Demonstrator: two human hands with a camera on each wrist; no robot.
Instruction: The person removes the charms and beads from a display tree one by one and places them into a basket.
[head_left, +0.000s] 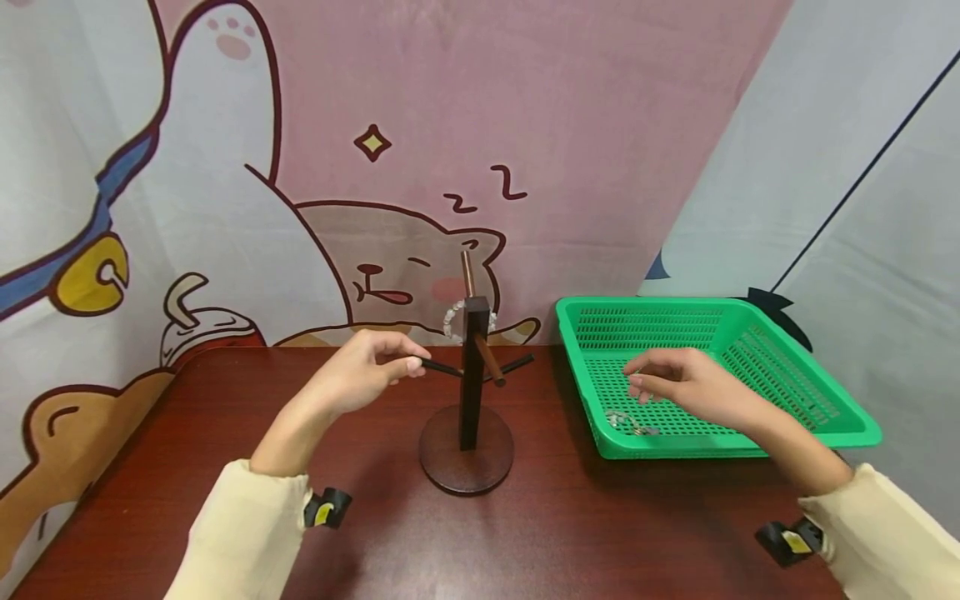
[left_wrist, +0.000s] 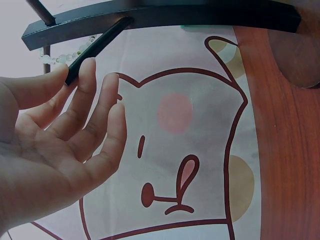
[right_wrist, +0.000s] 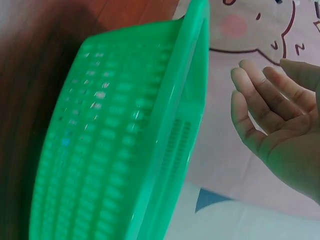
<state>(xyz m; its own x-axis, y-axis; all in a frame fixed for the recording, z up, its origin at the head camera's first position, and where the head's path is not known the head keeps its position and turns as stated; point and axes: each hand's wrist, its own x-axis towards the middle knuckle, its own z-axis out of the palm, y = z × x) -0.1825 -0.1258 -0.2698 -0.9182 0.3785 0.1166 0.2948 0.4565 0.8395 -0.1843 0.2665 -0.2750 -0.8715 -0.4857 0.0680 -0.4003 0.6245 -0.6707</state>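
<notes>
A dark wooden jewelry stand [head_left: 470,408] with a round base and several pegs stands upright on the table. My left hand [head_left: 367,371] pinches the tip of its left peg [left_wrist: 102,44] between thumb and fingers. From the rear peg hangs a beaded bracelet [head_left: 452,320] with pale beads, partly behind the post. Over the green basket [head_left: 723,454] hovers my right hand [head_left: 686,385], fingers loosely bent and nothing in them. Below that hand, small beaded jewelry [head_left: 619,419] lies on the basket floor near its front left corner.
The reddish-brown table [head_left: 360,533] runs back to a cartoon-printed cloth [head_left: 585,150]. The basket's left wall rises to the right of the stand. A front peg [head_left: 491,362] juts towards me, and another peg [head_left: 517,364] points right.
</notes>
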